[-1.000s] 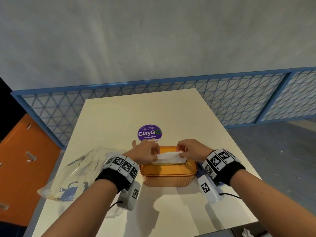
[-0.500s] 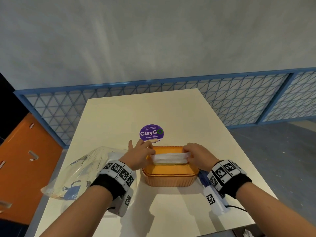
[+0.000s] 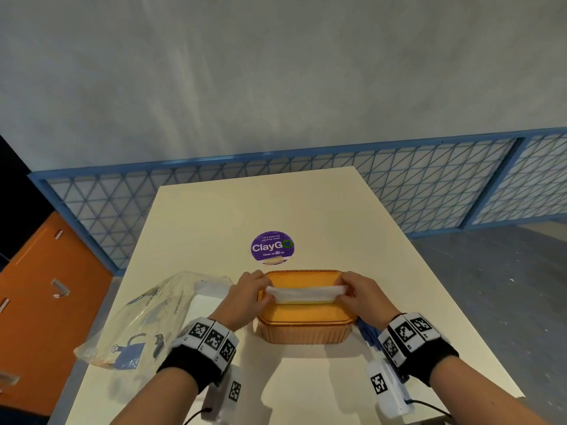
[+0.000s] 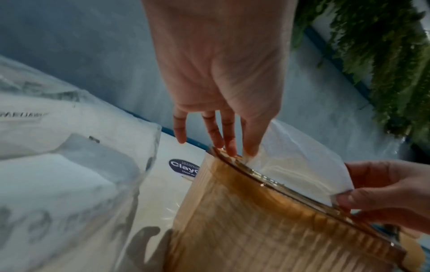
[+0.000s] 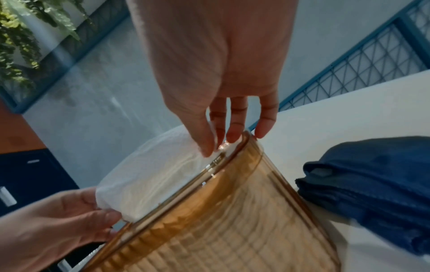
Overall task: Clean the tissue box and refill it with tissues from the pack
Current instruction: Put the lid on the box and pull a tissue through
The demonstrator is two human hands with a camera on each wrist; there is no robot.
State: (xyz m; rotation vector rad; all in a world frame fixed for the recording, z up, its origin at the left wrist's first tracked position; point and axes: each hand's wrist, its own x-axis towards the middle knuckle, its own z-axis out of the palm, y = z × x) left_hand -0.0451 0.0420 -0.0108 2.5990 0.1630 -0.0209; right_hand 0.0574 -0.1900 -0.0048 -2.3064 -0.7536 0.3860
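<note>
An amber ribbed tissue box (image 3: 303,335) stands on the table near its front edge, lid on. A white tissue (image 3: 303,294) lies stretched along the lid's slot. My left hand (image 3: 266,295) pinches the tissue's left end. My right hand (image 3: 343,295) pinches its right end. In the left wrist view, the left hand (image 4: 235,149) has its fingertips on the box (image 4: 267,230) rim at the tissue (image 4: 291,165). In the right wrist view, the thumb and forefinger of the right hand (image 5: 213,147) hold the tissue (image 5: 158,174) above the box (image 5: 232,230).
The clear plastic tissue pack (image 3: 147,317) with blue print lies left of the box, some white tissues inside. A folded blue cloth (image 5: 372,184) sits right of the box. A purple round sticker (image 3: 272,247) is on the table (image 3: 276,204) behind it. Blue mesh railing stands beyond.
Both hands have moved apart toward the ends of the lid, pulling the bunched tissue out flat along the slot.
</note>
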